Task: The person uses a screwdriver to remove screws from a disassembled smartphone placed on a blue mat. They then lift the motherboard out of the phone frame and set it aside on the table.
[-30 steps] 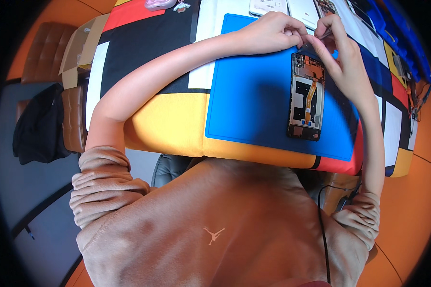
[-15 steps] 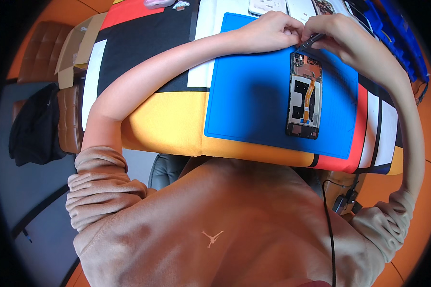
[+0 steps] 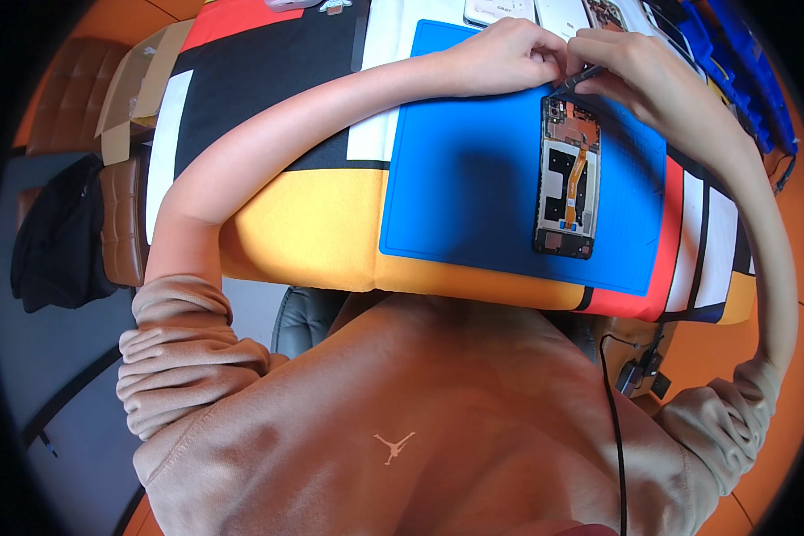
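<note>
An opened smartphone (image 3: 554, 183) lies lengthwise on a blue work mat (image 3: 456, 214), its back cover off. Circuit board, an orange ribbon cable and the battery bay area show. My right hand (image 3: 630, 76) grips a slim black pointed tool (image 3: 578, 80), whose tip slants down to just above the phone's top edge, near the camera corner. Whether it touches is too small to tell. My left hand (image 3: 506, 59) is closed beside it, thumb and fingers curled together by the tool; anything pinched there is hidden.
Several other phones or phone parts, among them a white phone (image 3: 498, 11), lie along the mat's far edge. Blue bins (image 3: 732, 76) stand at the far right. A cardboard box (image 3: 138, 103) and a brown chair (image 3: 76, 94) are at left. A black cable (image 3: 609, 402) hangs in front of me.
Both hands stay at the phone's top end with only slight shifts. The tool's angle alters a little. The whole view has moved slightly.
</note>
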`<state>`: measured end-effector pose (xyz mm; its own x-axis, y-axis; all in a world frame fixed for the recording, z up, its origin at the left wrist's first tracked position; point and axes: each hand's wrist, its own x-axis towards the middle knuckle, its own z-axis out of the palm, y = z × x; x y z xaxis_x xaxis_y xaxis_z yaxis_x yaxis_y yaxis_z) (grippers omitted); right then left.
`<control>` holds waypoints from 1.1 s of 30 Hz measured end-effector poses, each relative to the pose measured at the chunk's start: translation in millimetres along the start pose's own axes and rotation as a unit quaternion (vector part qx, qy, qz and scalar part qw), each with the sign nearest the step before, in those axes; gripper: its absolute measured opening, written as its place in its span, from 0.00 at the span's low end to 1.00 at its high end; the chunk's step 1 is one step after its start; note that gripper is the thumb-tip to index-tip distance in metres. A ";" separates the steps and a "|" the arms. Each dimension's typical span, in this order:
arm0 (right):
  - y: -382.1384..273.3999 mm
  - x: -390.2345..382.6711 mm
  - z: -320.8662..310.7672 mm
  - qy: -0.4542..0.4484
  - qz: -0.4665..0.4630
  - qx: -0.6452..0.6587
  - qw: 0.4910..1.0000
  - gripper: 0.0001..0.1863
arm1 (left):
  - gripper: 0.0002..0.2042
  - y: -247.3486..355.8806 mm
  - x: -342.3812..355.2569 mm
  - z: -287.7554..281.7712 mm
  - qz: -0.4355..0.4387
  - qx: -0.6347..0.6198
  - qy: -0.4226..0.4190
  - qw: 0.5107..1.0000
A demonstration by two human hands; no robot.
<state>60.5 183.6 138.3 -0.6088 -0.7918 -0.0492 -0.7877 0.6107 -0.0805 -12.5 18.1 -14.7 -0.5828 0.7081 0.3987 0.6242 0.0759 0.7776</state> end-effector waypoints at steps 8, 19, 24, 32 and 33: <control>-18.4 3.7 -4.4 -0.103 0.178 -0.084 0.975 0.12 | 0.15 0.1 -0.2 2.6 0.001 0.001 0.004 1.000; -11.0 -0.8 -1.5 -0.062 0.122 -0.053 0.989 0.12 | 0.15 1.3 -1.2 0.7 0.007 0.012 -0.010 1.000; -7.8 1.5 -3.7 -0.053 0.097 -0.050 0.993 0.09 | 0.15 0.4 -0.2 -0.2 0.018 -0.004 -0.009 1.000; -5.5 2.7 -4.5 -0.043 0.029 -0.012 0.999 0.09 | 0.14 2.8 -0.9 -0.5 0.024 -0.006 -0.002 1.000; -4.2 2.5 -4.1 -0.030 0.027 -0.017 0.999 0.09 | 0.14 3.5 -0.8 0.1 0.021 -0.004 0.000 1.000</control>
<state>61.9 179.1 142.6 -0.6440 -0.7567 -0.1125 -0.7578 0.6512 -0.0419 -9.8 17.9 -12.4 -0.5563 0.7106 0.4308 0.6436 0.0405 0.7643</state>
